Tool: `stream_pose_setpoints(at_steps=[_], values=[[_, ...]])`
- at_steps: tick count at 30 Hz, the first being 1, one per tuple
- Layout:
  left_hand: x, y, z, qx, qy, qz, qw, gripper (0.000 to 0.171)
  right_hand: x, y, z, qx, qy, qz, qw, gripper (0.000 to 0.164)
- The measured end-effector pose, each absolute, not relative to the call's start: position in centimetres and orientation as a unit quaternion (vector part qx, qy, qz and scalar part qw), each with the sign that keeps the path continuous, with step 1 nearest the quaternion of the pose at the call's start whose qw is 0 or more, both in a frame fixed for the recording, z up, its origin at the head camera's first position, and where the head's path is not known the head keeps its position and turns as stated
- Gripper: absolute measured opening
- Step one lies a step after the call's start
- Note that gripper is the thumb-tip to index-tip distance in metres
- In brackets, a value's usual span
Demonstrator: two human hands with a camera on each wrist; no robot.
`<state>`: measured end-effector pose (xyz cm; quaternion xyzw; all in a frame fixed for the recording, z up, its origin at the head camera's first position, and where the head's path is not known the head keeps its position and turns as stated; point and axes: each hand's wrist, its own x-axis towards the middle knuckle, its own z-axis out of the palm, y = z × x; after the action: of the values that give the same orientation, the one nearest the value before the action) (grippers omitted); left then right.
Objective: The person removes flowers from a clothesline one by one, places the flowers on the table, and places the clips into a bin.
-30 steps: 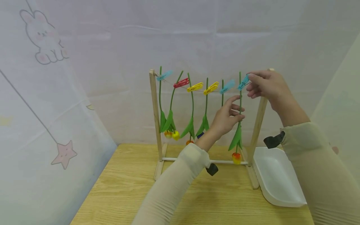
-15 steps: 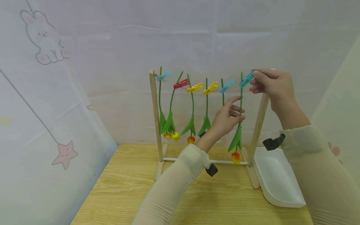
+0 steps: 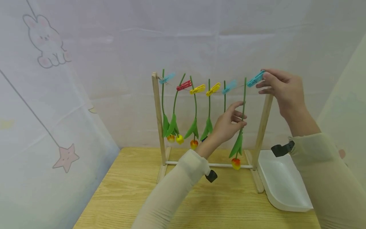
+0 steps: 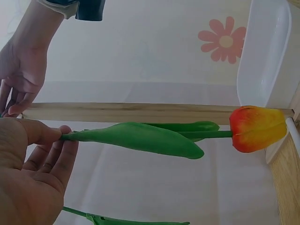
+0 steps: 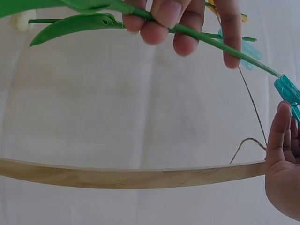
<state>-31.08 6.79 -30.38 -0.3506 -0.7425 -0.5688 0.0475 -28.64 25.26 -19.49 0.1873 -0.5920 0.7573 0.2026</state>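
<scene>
An artificial red-and-yellow tulip (image 3: 235,163) hangs bloom down at the right end of the line. My left hand (image 3: 227,125) pinches its green stem between thumb and fingers, just above the leaves (image 4: 140,139). Higher and to the right, my right hand (image 3: 287,90) pinches the handle end of a blue clothespin (image 3: 255,79). In the head view the clothespin's tip sits just right of the stem, near its upper end. The right wrist view has the clothespin (image 5: 287,90) overlapping the stem's end, so contact is unclear.
More tulips hang upside down from blue, red (image 3: 184,85) and yellow clothespins (image 3: 213,89) on a string. A wooden frame (image 3: 157,117) carries the string, with a white bar (image 3: 226,165) low across it. A white tray (image 3: 283,181) stands right of it on the wooden table (image 3: 120,190).
My right hand has moved right and the blue clothespin has come away from across the stem in the head view. The tulip's bloom has swung slightly left; my left hand stays on the stem.
</scene>
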Motion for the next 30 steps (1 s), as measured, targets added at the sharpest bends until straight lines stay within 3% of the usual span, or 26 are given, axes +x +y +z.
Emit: stream_pose_setpoints(at_steps=[19,30], values=[[-30.6,4.0,-31.0,-0.374,-0.774,-0.503,0.085,0.063,-28.5,26.6,-21.4,0.235,-0.612,0.735,0.171,0.02],[-30.1,3.3,-31.4,-0.395,-0.789,-0.462,0.082,0.06,-27.7,28.0,-23.4,0.239,-0.618,0.732,0.16,0.02]])
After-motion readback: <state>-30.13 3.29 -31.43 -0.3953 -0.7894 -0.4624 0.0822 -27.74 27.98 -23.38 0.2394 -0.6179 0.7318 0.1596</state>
